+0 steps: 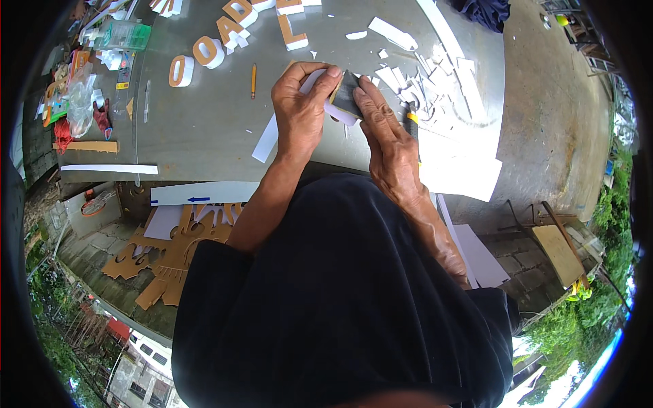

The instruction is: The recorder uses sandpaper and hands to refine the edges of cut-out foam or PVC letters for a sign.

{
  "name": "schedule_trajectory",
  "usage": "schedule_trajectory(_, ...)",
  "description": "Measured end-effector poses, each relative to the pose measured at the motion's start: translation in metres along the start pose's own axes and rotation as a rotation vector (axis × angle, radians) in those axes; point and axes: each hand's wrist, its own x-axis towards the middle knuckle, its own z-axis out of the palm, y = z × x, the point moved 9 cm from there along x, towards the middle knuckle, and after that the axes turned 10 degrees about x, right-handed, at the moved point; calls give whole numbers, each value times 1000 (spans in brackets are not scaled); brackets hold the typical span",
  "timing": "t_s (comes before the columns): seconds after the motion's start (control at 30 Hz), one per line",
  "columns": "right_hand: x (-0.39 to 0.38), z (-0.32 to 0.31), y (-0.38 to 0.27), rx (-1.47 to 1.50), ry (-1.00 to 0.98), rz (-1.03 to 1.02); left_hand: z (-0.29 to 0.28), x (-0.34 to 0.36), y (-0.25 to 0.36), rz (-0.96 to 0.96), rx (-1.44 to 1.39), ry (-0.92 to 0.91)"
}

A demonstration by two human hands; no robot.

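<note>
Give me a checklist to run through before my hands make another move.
1. Left hand gripping the pale piece: ok, held between thumb and fingers.
2. Right hand on the dark flat piece: ok, fingertips resting on it.
3. Dark tool with yellow part clear of right hand: not ok, lies close beside it.
4. White scraps cleared: not ok, scattered on the table.
5. Pencil clear of hands: ok.
6. Pale piece's underside: cannot tell, hidden.

A yellow-orange pencil [254, 81] lies on the grey table [204, 132]. Toward the left sit a clear bottle with green liquid [128, 36], a crumpled clear plastic bag [81, 102] and a bundle of red string [62, 136]. Dark cloth [484, 12] rests at the far right corner; beyond, a yellowish board [559, 255] leans near green foliage [568, 340].
</note>
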Motion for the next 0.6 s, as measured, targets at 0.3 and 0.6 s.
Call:
schedule_trajectory(0.3, -20, 6, 6, -15, -57, -21, -16, 18, 4, -88, -173, 18)
schedule_trajectory(0.6, -12, -23, 30, 395, 161, 392, -11, 19, 14, -24, -257, -102)
